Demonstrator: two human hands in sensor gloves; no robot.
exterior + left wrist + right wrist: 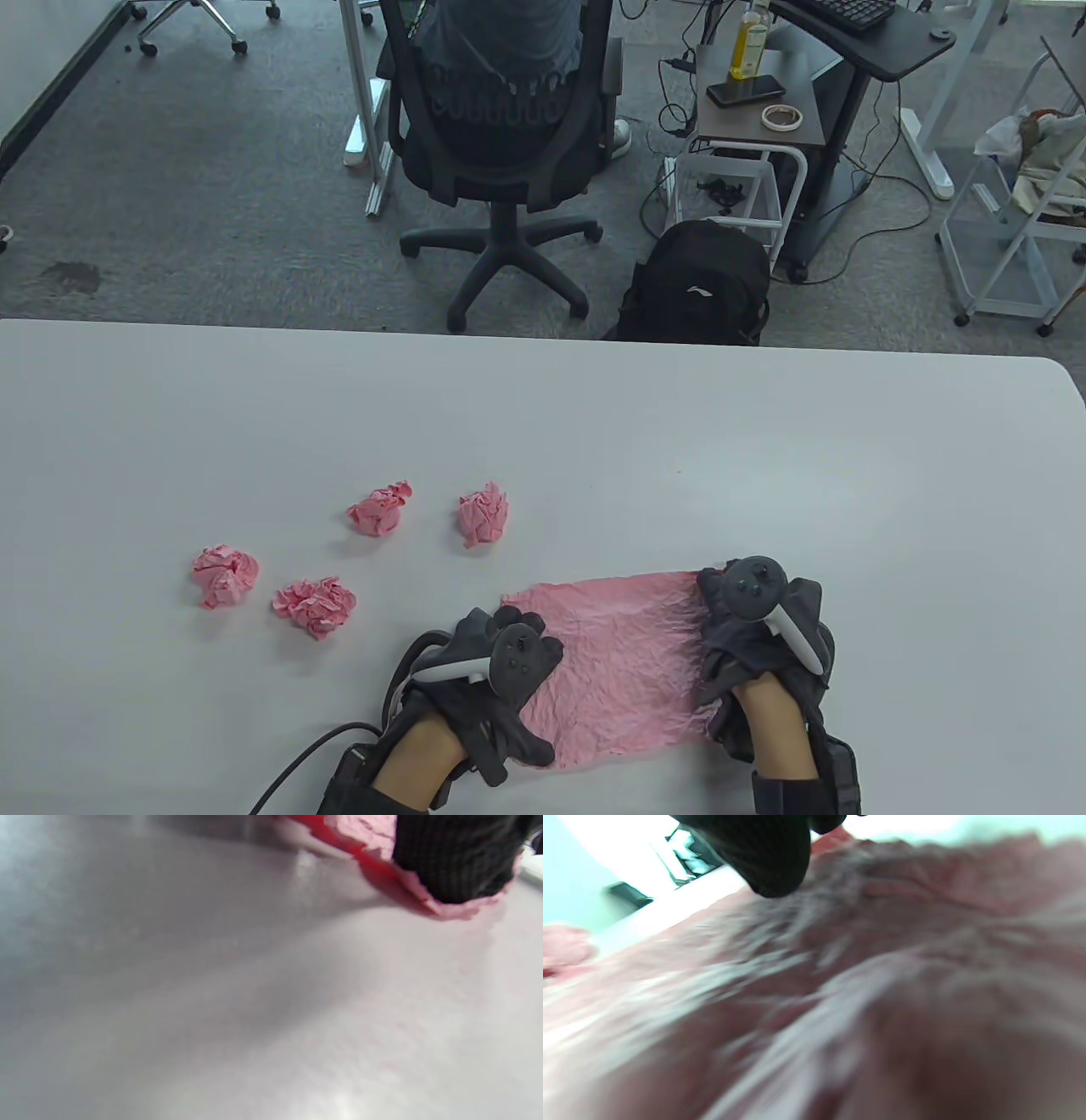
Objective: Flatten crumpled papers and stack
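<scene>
Hands (501, 671) (759, 637) flat on pink sheet (619, 662)

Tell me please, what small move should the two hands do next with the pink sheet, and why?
Probably slide both hands outward once more. The left hand presses the left end of the pink sheet and the right hand presses its right end, yet the sheet is wrinkled all over. Four crumpled balls, such as the nearest one, wait on the table.
</scene>
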